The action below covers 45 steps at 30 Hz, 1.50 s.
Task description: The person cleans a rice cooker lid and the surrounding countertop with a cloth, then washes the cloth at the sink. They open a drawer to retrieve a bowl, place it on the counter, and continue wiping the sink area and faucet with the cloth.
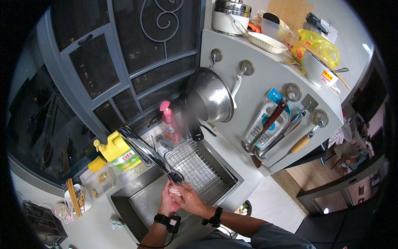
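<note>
Both hands are together over the stainless steel sink [146,199], just under the end of the chrome faucet [149,152]. My left hand [168,199] is turned palm up and cradles a small whitish, wet item [174,190]. From the right, my right hand [190,199] lies over the same item, its fingers touching it and the left hand. What the item is cannot be told, as the fingers cover much of it. A wire dish rack [202,171] sits in the right part of the sink. Black straps with small devices are on both wrists.
Behind the sink stand a yellow detergent jug [122,152], a pink pump bottle [170,124] and a yellow sponge [97,164]. A metal colander [214,96] and utensils hang on the right wall. Left are a clear plastic tray [99,183] and a white container [82,199] with chopsticks.
</note>
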Each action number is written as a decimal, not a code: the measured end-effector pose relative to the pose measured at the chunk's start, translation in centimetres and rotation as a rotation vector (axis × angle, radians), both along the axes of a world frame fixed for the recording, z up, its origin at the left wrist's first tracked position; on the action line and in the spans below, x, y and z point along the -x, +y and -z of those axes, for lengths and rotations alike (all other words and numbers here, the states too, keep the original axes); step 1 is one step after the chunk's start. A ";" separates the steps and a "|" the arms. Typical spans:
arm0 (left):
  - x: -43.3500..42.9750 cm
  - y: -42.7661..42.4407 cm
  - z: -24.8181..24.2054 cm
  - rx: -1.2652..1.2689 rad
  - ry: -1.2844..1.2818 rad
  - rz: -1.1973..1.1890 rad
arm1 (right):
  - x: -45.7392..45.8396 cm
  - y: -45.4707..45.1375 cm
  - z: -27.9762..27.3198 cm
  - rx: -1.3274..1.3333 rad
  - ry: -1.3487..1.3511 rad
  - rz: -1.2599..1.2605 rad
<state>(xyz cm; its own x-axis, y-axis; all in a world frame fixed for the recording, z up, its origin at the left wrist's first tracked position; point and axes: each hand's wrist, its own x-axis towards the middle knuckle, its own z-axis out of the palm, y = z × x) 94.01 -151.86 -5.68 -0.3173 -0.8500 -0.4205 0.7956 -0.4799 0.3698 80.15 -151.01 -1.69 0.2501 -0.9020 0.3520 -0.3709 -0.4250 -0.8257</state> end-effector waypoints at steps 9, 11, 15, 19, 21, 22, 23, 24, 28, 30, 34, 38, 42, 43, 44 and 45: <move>2.4 0.2 -0.2 -0.013 -0.194 -0.093 | 0.6 -5.8 2.0 0.000 0.278 0.029; 2.2 0.7 -1.4 -0.020 -0.231 -0.081 | 1.9 -7.5 -0.1 -0.203 0.191 0.167; 1.3 2.3 -4.0 0.053 -0.344 -0.135 | 5.6 -9.9 -6.2 -0.424 -0.035 0.035; 0.0 3.1 -4.6 -0.015 -0.370 -0.101 | 6.2 -11.5 -12.5 -0.279 -0.241 -0.044; 0.0 3.4 -4.2 -0.020 -0.392 -0.078 | 6.4 -13.4 -15.4 -0.181 -0.426 -0.121; 0.0 3.6 -3.9 -0.024 -0.390 -0.072 | 6.4 -14.8 -16.6 -0.125 -0.403 0.004; 0.2 3.7 -3.7 -0.006 -0.378 -0.065 | 6.6 -16.3 -17.5 -0.009 -0.420 0.047; 0.2 3.9 -3.5 -0.013 -0.385 -0.063 | 6.8 -18.0 -18.0 0.078 -0.315 0.183; -0.1 4.3 -3.0 -0.010 -0.377 -0.060 | 7.4 -22.2 -17.7 0.318 0.088 0.242; -0.4 4.4 -2.7 -0.025 -0.367 -0.066 | 7.5 -22.5 -16.9 0.295 0.297 0.281; -0.7 4.8 -2.1 -0.050 -0.340 -0.072 | 7.1 -21.7 -16.0 0.365 0.437 0.267; 0.1 4.9 -1.6 -0.080 -0.363 -0.038 | 6.1 -22.6 -16.0 0.508 0.558 0.197; 1.3 4.5 -1.7 -0.036 -0.335 -0.016 | 5.6 -24.3 -15.1 0.562 0.646 0.149; 1.5 4.4 -1.7 -0.039 -0.331 -0.007 | 5.7 -24.6 -14.9 0.574 0.659 0.133; 1.6 4.4 -1.8 -0.044 -0.325 0.002 | 5.9 -24.8 -14.6 0.553 0.634 0.159; 1.6 4.3 -1.9 -0.038 -0.330 0.000 | 6.2 -25.0 -14.4 0.540 0.610 0.183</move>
<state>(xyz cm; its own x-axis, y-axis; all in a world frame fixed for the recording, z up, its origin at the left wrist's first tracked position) 92.43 -147.56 -3.73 -0.1589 -0.8316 -0.5322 0.6360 -0.4985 0.5890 73.94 -175.97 12.71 0.4030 -0.6929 0.5979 -0.7883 -0.5947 -0.1579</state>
